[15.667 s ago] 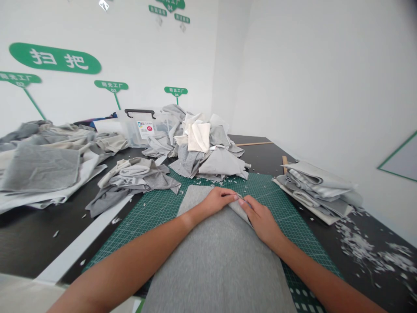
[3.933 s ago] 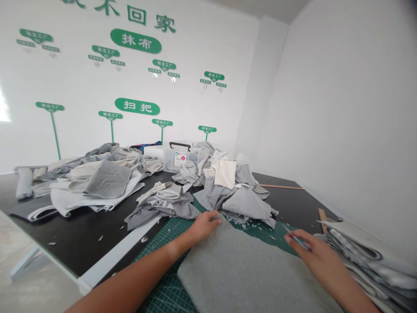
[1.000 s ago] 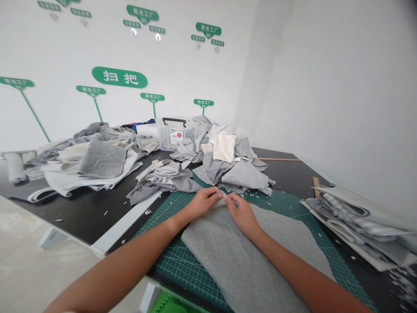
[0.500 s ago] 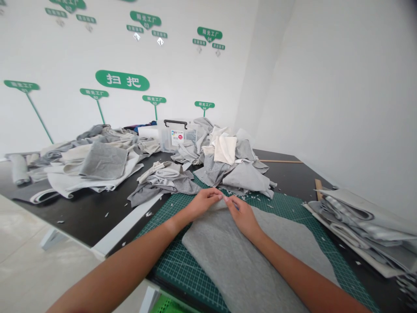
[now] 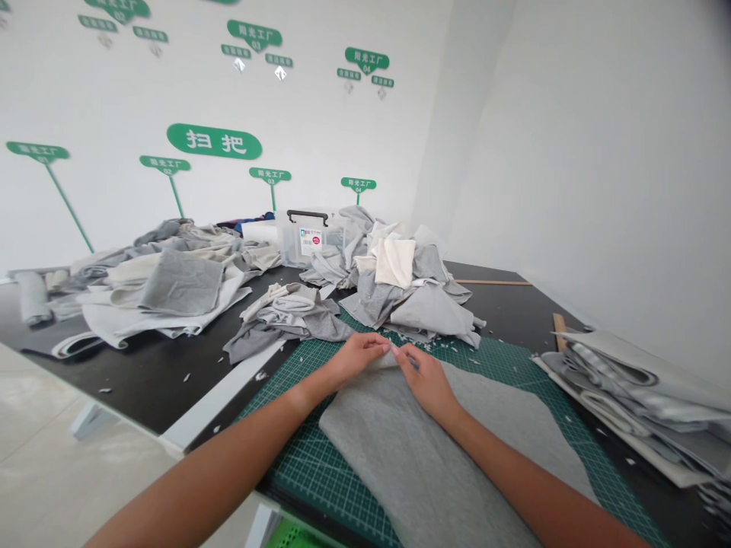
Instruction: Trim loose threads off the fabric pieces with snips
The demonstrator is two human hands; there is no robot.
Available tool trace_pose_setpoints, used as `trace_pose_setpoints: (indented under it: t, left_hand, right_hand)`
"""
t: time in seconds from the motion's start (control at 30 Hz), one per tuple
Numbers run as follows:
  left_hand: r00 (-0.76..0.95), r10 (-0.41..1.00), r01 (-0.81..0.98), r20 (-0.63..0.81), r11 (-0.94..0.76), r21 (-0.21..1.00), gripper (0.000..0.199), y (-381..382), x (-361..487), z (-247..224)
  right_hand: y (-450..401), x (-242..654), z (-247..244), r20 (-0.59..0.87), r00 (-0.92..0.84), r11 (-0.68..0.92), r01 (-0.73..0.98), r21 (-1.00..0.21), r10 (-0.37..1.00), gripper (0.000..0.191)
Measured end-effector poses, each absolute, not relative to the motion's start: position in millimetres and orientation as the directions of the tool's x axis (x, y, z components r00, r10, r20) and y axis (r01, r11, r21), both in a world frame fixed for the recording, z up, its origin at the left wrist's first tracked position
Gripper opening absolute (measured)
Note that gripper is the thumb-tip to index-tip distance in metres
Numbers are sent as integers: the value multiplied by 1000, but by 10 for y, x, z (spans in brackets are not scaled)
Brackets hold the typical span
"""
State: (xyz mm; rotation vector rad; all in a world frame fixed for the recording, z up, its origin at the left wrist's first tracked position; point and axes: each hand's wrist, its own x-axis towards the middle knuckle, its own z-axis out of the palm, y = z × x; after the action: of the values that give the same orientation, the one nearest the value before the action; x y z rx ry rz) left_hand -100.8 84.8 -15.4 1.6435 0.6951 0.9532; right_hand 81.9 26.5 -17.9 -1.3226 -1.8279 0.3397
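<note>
My left hand (image 5: pixel 359 358) and right hand (image 5: pixel 427 382), partly closed, pinch the grey fabric (image 5: pixel 394 464) fold; thin blue sliver (image 5: pixel 412 361) at right fingers, half hidden, unclear.

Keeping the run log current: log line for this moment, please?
left hand: at top edge of grey knit fabric | right hand: at same edge | fabric on: green cutting mat

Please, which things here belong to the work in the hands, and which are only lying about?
In the work:
left hand
right hand
grey fabric
small blue-handled tool
green cutting mat

Lying about:
heap of grey and cream fabric pieces
stack of fabric
clear plastic box
wooden strip
</note>
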Motion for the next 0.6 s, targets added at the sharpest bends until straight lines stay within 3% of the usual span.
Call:
trace_pose_setpoints:
  t: [0.6]
  left_hand:
    - [424,885,1,194,-215,977,32,823,-1001,-177]
  right_hand:
    - [264,824,-177,461,-110,415,648,-639,881,39]
